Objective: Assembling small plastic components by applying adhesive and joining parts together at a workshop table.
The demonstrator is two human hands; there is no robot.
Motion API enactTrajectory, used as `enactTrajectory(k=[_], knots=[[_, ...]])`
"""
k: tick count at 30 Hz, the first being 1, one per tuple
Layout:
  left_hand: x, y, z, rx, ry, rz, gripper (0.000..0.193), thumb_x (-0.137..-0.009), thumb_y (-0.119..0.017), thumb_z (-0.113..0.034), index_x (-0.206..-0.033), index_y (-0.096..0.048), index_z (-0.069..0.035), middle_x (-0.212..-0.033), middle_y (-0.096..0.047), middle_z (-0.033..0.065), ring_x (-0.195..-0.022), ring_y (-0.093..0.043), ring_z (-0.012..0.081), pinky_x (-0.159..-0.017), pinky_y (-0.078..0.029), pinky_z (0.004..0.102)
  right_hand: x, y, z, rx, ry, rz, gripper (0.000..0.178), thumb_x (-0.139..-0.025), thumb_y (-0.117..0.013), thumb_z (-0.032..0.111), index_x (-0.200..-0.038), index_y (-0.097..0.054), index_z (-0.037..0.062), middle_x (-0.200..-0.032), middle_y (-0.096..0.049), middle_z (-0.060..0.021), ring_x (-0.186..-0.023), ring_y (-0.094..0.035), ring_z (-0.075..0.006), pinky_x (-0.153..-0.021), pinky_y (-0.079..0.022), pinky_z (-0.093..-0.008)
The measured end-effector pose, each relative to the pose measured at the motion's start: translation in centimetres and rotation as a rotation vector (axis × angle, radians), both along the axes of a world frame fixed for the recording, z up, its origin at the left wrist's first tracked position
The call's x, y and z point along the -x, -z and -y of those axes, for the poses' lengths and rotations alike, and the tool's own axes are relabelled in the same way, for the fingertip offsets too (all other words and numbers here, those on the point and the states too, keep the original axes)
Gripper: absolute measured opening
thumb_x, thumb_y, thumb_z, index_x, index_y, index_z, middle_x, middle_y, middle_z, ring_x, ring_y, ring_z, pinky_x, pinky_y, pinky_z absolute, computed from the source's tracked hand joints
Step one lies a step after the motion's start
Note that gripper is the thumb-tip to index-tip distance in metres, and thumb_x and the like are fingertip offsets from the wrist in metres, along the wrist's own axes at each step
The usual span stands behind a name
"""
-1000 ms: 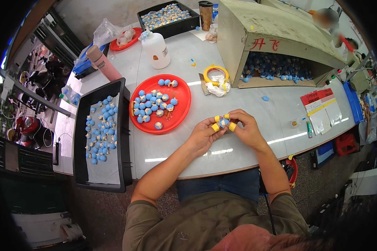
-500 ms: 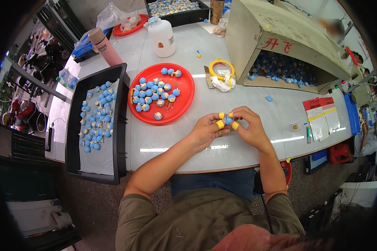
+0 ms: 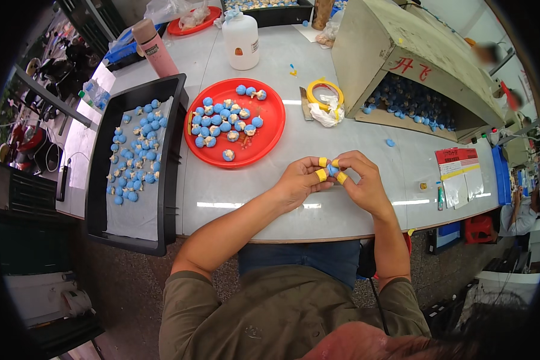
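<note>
Near the front edge of the table (image 3: 372,135), right of its middle, I see the left hand (image 3: 301,182) and right hand (image 3: 366,183) meet over a small blue piece (image 3: 333,170). Both pinch it between thumb and finger, tips capped in yellow wraps (image 3: 321,174); I can't make out its finer shape behind them. To the left I have the red plate (image 3: 264,141), with blue balls (image 3: 224,113) gathered mostly in its left half, and just beyond it on the left the black tray (image 3: 173,180), holding more balls on a white sheet (image 3: 132,219). Farther off stand a white bottle (image 3: 241,45) and a pink flask (image 3: 157,54). On the far right, the open-fronted cabinet (image 3: 396,36) holds a heap of blue pieces (image 3: 408,102), with the yellow tape (image 3: 340,90) just left of it.
</note>
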State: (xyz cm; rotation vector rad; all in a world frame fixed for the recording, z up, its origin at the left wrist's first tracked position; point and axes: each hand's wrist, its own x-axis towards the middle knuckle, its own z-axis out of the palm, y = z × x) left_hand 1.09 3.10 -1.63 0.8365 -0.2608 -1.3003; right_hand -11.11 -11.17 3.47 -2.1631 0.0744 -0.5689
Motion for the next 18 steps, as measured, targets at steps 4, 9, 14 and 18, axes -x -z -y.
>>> enactTrajectory(k=[4,9,14,18], knots=[[0.01,0.27,0.16,0.01,-0.006,-0.003,0.028,-0.093,-0.059,-0.007,-0.118,-0.05,-0.001,-0.111,-0.06,0.0097,-0.102,-0.063,0.0206,-0.087,-0.054,0.0279,-0.02,-0.13,0.0,0.043,0.001,0.005,0.029,-0.067,-0.055,-0.012,-0.094,-0.063,-0.0016,-0.096,-0.063,-0.0131,-0.091,-0.062,-0.0284,-0.082,-0.049,-0.034],[0.0,-0.04,0.27,0.008,0.0,0.022,0.027,-0.093,-0.059,-0.007,-0.118,-0.05,0.0,-0.11,-0.06,0.0103,-0.101,-0.064,0.021,-0.087,-0.054,0.028,0.03,-0.19,0.01,0.027,0.008,0.009,0.029,-0.068,-0.056,-0.012,-0.094,-0.063,-0.0018,-0.096,-0.063,-0.0135,-0.091,-0.062,-0.0277,-0.082,-0.05,-0.0336],[0.05,0.2,0.23,0.007,-0.005,0.022,0.025,-0.092,-0.059,-0.006,-0.116,-0.052,0.0,-0.11,-0.061,0.0102,-0.101,-0.064,0.0208,-0.087,-0.054,0.0283,0.07,-0.29,-0.16,0.03,0.011,0.03,0.029,-0.067,-0.055,-0.013,-0.094,-0.063,-0.002,-0.096,-0.062,-0.0138,-0.089,-0.062,-0.0276,-0.08,-0.05,-0.0328],[0.07,0.14,0.16,0.019,0.004,0.03,0.023,-0.092,-0.06,-0.006,-0.114,-0.053,-0.001,-0.11,-0.061,0.01,-0.101,-0.064,0.0205,-0.087,-0.054,0.0283,0.19,-0.5,0.07,0.042,-0.006,0.007,0.029,-0.068,-0.055,-0.013,-0.093,-0.063,-0.0023,-0.096,-0.062,-0.013,-0.086,-0.062,-0.0255,-0.078,-0.05,-0.0318]])
